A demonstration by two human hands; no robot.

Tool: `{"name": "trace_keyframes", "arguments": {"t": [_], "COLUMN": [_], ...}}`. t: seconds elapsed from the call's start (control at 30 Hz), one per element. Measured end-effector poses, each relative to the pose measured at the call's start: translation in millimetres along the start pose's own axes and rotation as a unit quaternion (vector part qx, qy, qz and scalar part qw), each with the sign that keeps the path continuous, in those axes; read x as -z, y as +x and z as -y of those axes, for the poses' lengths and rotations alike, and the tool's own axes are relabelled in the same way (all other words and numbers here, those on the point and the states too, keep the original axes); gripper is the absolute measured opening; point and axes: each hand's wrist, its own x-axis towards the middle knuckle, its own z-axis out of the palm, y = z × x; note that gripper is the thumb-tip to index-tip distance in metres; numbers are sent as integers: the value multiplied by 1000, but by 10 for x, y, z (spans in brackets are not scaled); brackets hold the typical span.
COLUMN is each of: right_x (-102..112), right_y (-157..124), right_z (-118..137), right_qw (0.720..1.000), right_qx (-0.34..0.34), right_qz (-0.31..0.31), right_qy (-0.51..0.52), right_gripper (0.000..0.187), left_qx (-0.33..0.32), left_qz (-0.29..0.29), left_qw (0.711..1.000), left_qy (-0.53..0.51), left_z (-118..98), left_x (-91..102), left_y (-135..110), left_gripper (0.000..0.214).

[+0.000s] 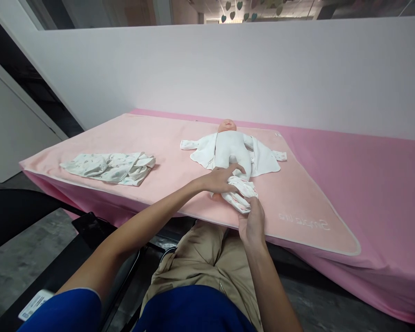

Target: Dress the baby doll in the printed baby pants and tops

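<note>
A baby doll (233, 150) with a white cloth body lies on its back, its head (227, 125) toward the wall. Under it an opened white shirt (266, 159) spreads its sleeves to both sides. At the doll's lower leg is a bunched white baby garment (240, 191) with small coloured prints. My left hand (223, 179) curls over the garment's upper edge, beside the doll's legs. From below, my right hand (254, 219) grips the garment's lower end. One doll foot (216, 197) shows under my left hand; the other is hidden by the cloth.
A folded white patterned garment (109, 167) lies at the left on the pale pink mat (169, 180). Beneath the mat is a darker pink tablecloth (383, 193). A white wall (207, 74) rises behind the table. Black chairs (31, 207) stand at the left, one with a phone-like dark object (91, 228).
</note>
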Motion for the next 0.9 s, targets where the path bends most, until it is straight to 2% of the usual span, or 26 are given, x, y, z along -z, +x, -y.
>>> {"name": "trace_keyframes", "arguments": {"t": [0.13, 0.2, 0.4, 0.57, 0.7, 0.9], "right_x": [72, 99, 111, 113, 156, 90], "right_y": [98, 128, 140, 160, 325, 688], "right_z": [88, 136, 141, 35, 121, 420], "right_qw": [998, 997, 996, 997, 988, 977], "right_qx": [-48, -56, -40, 9, 60, 40], "right_qz": [28, 43, 84, 71, 68, 105], "right_qy": [19, 15, 13, -29, -124, -181], "right_gripper": [39, 41, 40, 38, 34, 17], "left_qx": [19, 24, -62, -57, -47, -29], "left_qz": [39, 52, 52, 44, 23, 19], "left_qw": [997, 997, 990, 981, 983, 992], "left_qy": [58, 55, -115, -182, -176, -118], "left_z": [-40, -40, 88, 143, 137, 90], "left_x": [72, 103, 130, 122, 123, 127], "left_y": [68, 99, 102, 69, 81, 101], "left_gripper": [63, 64, 66, 68, 63, 58]}}
